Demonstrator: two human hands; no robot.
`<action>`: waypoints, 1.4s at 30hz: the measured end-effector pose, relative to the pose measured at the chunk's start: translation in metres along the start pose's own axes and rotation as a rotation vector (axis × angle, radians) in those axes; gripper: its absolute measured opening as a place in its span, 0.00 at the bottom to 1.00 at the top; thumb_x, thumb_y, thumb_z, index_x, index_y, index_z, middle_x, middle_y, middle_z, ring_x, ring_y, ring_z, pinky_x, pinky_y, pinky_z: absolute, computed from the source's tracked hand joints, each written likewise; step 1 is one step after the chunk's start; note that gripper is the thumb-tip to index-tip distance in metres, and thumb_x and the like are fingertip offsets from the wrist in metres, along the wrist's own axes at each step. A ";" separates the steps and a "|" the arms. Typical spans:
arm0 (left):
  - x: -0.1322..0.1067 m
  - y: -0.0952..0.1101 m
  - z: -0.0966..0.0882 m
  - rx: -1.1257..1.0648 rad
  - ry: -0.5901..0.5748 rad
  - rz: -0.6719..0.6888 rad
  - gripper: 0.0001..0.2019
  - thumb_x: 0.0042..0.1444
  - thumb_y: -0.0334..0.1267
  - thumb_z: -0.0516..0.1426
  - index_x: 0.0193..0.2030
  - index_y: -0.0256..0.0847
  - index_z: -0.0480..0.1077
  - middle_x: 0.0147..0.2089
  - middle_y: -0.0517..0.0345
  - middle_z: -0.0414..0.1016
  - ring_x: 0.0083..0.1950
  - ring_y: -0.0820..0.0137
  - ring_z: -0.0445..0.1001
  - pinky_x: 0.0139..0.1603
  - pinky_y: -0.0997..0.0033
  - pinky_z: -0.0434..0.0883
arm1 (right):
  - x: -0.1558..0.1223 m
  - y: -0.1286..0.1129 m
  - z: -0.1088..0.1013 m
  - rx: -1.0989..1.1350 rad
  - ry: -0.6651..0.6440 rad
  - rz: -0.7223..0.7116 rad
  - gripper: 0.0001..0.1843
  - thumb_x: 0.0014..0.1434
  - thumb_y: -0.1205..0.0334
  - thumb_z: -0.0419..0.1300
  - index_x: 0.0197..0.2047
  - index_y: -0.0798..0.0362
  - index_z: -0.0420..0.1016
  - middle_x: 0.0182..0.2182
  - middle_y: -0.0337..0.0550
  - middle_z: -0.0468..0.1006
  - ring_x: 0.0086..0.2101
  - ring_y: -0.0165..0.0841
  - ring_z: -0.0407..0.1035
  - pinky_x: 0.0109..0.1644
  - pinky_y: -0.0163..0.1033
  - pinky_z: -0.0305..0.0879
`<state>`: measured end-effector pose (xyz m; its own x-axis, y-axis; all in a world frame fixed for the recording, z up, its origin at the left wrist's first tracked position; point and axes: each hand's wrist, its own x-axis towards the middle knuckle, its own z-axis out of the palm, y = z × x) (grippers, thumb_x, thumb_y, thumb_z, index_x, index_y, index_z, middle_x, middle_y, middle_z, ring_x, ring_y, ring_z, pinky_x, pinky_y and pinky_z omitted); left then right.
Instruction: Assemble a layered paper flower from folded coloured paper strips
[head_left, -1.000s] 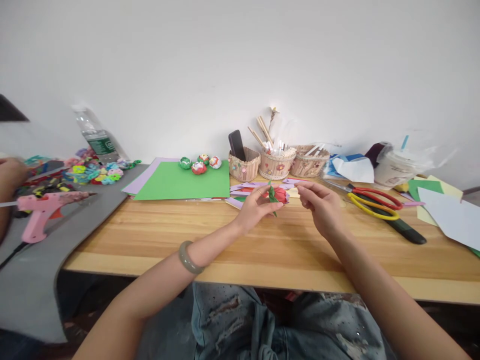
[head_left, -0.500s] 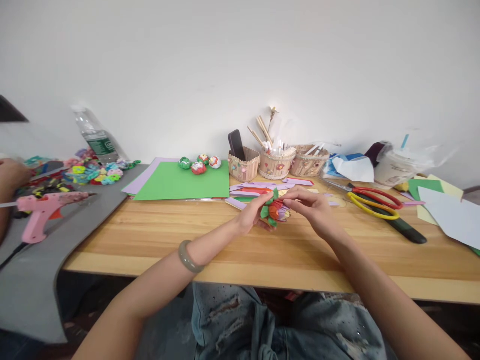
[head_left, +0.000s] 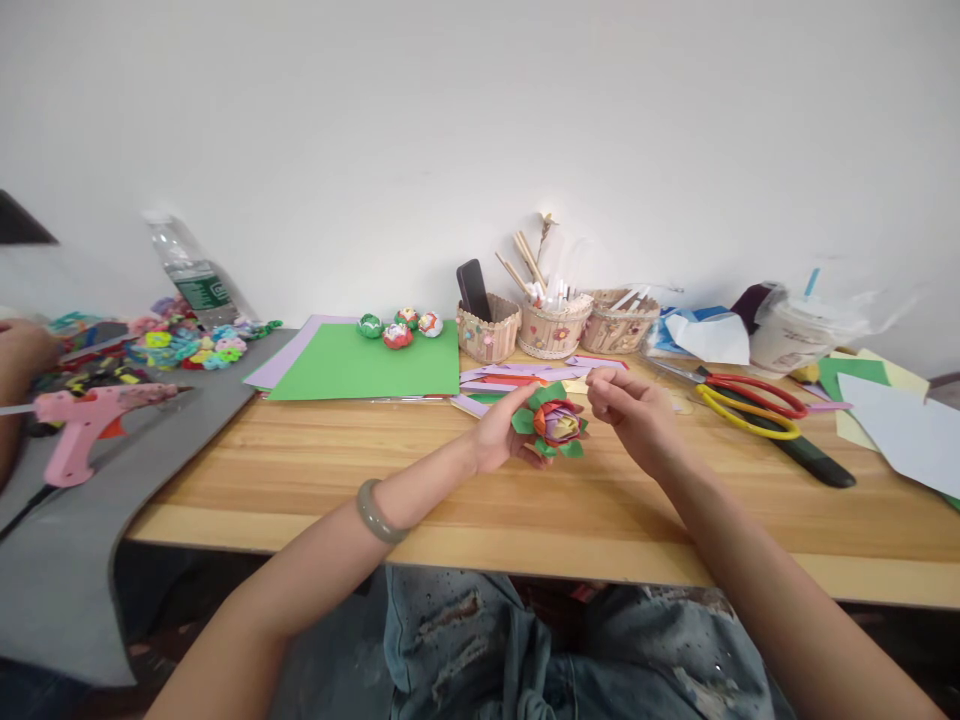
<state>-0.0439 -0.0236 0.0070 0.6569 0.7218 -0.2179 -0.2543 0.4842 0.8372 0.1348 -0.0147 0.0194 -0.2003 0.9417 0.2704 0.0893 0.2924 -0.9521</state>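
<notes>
A paper flower (head_left: 559, 424) with green outer leaves, red-orange petals and a yellow and lilac centre is held above the table. My left hand (head_left: 510, 430) grips it from the left and below, and the blossom faces up towards me. Just right of the flower, apart from it, is my right hand (head_left: 630, 410) with its fingers curled and the fingertips pressed together; whatever they may hold does not show. Behind the flower lie folded paper strips (head_left: 510, 376) in lilac, red and cream.
Green paper sheets (head_left: 360, 370) carry several small paper balls (head_left: 397, 336). Decorated baskets (head_left: 553, 330) stand by the wall. On the right are scissors (head_left: 750, 415), a drink cup (head_left: 795, 335) and loose paper (head_left: 900, 425). A pink glue gun (head_left: 82, 420) and another person's hand (head_left: 26, 345) are at left.
My right hand has drawn away from the flower to the right. The flower has turned so that its yellow and lilac centre shows more fully. My left hand keeps its hold.
</notes>
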 end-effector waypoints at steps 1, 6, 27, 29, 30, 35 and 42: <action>0.000 0.000 -0.001 -0.017 -0.016 0.010 0.29 0.59 0.53 0.38 0.52 0.35 0.68 0.39 0.44 0.78 0.21 0.70 0.71 0.20 0.72 0.68 | 0.000 0.001 -0.001 -0.007 0.014 -0.005 0.14 0.51 0.48 0.59 0.28 0.50 0.70 0.19 0.35 0.61 0.20 0.27 0.54 0.23 0.35 0.50; 0.001 0.000 -0.004 -0.082 0.012 0.082 0.31 0.57 0.59 0.39 0.50 0.37 0.69 0.40 0.45 0.77 0.26 0.68 0.74 0.21 0.70 0.71 | -0.004 -0.007 0.002 -0.074 -0.029 -0.059 0.09 0.51 0.51 0.60 0.31 0.47 0.76 0.32 0.40 0.73 0.33 0.34 0.65 0.35 0.38 0.60; -0.001 -0.003 0.005 0.086 0.164 0.153 0.21 0.55 0.54 0.48 0.43 0.40 0.71 0.37 0.53 0.74 0.35 0.67 0.74 0.25 0.71 0.74 | -0.007 -0.014 0.009 -0.155 -0.091 -0.146 0.06 0.49 0.55 0.63 0.29 0.48 0.77 0.37 0.43 0.71 0.41 0.38 0.66 0.37 0.39 0.65; -0.001 -0.002 0.005 0.075 0.167 0.150 0.20 0.55 0.52 0.50 0.43 0.39 0.70 0.37 0.52 0.74 0.34 0.67 0.74 0.25 0.70 0.74 | -0.007 -0.013 0.009 -0.163 -0.097 -0.147 0.06 0.48 0.56 0.64 0.29 0.48 0.77 0.38 0.43 0.71 0.41 0.38 0.66 0.36 0.39 0.65; -0.001 -0.003 0.005 0.068 0.164 0.147 0.19 0.55 0.50 0.50 0.44 0.39 0.70 0.37 0.52 0.75 0.34 0.67 0.74 0.25 0.70 0.74 | -0.007 -0.012 0.009 -0.164 -0.091 -0.148 0.06 0.49 0.56 0.64 0.29 0.48 0.77 0.38 0.43 0.72 0.41 0.38 0.66 0.36 0.39 0.65; 0.001 -0.002 0.003 -0.050 0.143 0.176 0.18 0.54 0.39 0.48 0.52 0.41 0.66 0.41 0.53 0.76 0.31 0.67 0.76 0.25 0.70 0.72 | -0.005 -0.007 0.003 -0.183 0.059 -0.166 0.07 0.56 0.56 0.56 0.35 0.47 0.75 0.37 0.41 0.73 0.42 0.37 0.66 0.41 0.40 0.63; 0.006 -0.001 0.006 -0.172 0.229 0.298 0.16 0.53 0.34 0.44 0.38 0.34 0.70 0.33 0.54 0.76 0.33 0.70 0.74 0.36 0.71 0.71 | -0.006 -0.006 0.007 -0.334 -0.060 -0.231 0.13 0.51 0.58 0.61 0.42 0.47 0.73 0.42 0.43 0.72 0.41 0.38 0.66 0.39 0.41 0.64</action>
<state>-0.0354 -0.0226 0.0073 0.3662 0.9251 -0.1006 -0.5373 0.2985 0.7888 0.1290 -0.0233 0.0229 -0.3075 0.8365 0.4535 0.3453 0.5422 -0.7660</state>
